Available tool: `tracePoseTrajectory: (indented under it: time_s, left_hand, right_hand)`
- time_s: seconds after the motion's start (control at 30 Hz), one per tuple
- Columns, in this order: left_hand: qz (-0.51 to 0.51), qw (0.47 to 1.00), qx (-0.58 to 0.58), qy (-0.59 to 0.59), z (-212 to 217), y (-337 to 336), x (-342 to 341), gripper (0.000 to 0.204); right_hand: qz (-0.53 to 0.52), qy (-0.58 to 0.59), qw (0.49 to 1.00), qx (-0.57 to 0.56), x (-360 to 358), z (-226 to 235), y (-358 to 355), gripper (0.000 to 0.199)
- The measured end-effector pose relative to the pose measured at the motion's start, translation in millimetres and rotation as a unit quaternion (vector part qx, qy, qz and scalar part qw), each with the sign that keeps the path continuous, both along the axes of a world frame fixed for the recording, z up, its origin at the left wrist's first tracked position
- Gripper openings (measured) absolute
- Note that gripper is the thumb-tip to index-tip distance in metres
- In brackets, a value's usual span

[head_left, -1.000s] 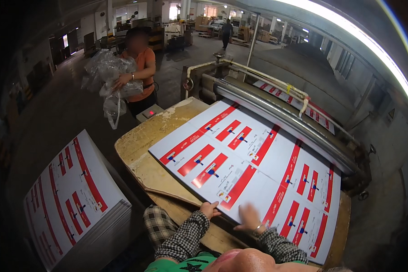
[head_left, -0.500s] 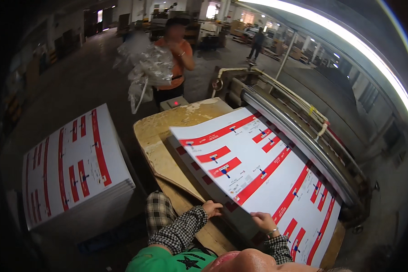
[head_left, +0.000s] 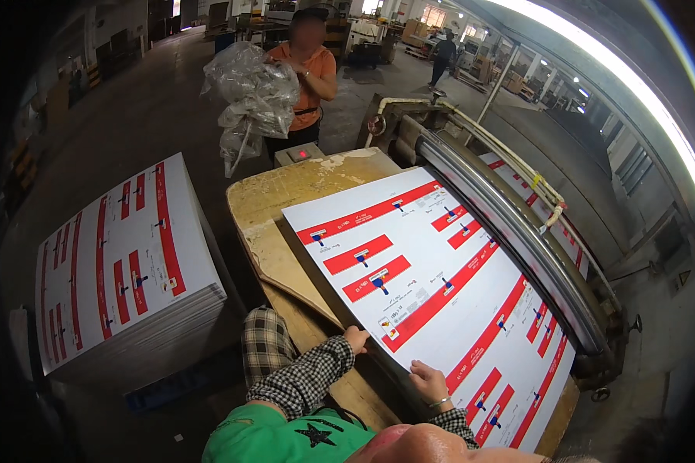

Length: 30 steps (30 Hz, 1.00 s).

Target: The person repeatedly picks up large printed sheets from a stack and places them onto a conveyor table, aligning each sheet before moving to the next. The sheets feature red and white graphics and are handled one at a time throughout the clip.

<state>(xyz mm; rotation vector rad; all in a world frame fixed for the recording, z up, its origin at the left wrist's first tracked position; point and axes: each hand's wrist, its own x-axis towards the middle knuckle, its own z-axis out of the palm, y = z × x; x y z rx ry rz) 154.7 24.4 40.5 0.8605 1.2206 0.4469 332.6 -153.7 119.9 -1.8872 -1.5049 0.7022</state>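
A large white printed sheet (head_left: 432, 289) with red bands and small blue marks lies sloping on the wooden feed table (head_left: 286, 202), its far side at a metal roller (head_left: 510, 235). My left hand (head_left: 355, 339) is closed at the sheet's near edge, its fingertips partly hidden against that edge. Farther right along the same edge, my right hand (head_left: 430, 383) pinches the sheet, a bracelet at its wrist. Other sheets lie beneath this one, mostly covered.
A tall stack of similar printed sheets (head_left: 116, 255) stands at the left. Across the table a person in an orange shirt (head_left: 314, 85) holds crumpled clear plastic (head_left: 255, 92). A control box with a red light (head_left: 303, 154) sits nearby. Pale pipes (head_left: 471, 139) run above the roller.
The sheet's raised near edge has come down flatter, with both hands shifting slightly left. Printed sheet now shows beyond the roller. The person opposite has lowered a hand to the plastic.
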Motion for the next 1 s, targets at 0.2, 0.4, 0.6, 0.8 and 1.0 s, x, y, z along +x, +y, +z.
tracePoseTrajectory:
  time_s: [0.2, 0.4, 0.6, 0.8, 1.0]
  left_hand:
    - [0.018, 0.987, -0.071, -0.144, 16, -4, -1, 0.06]
    - [-0.015, 0.978, -0.082, -0.189, 10, 2, 1, 0.047]
    - [-0.037, 0.979, -0.059, -0.191, 21, -1, -7, 0.034]
    - [-0.111, 0.957, -0.08, -0.256, 9, 3, -15, 0.031]
    - [-0.116, 0.95, -0.068, -0.283, 14, 3, -15, 0.026]
  right_hand:
    - [-0.046, 0.045, 0.993, -0.094, 36, -4, 30, 0.026]
    - [-0.003, -0.164, 0.986, 0.016, 28, -28, 58, 0.06]
    - [0.09, -0.257, 0.96, -0.068, 0, -19, 32, 0.099]
    - [0.105, -0.176, 0.973, -0.104, 6, 0, 35, 0.071]
    - [0.145, -0.203, 0.955, -0.162, 12, 4, 39, 0.05]
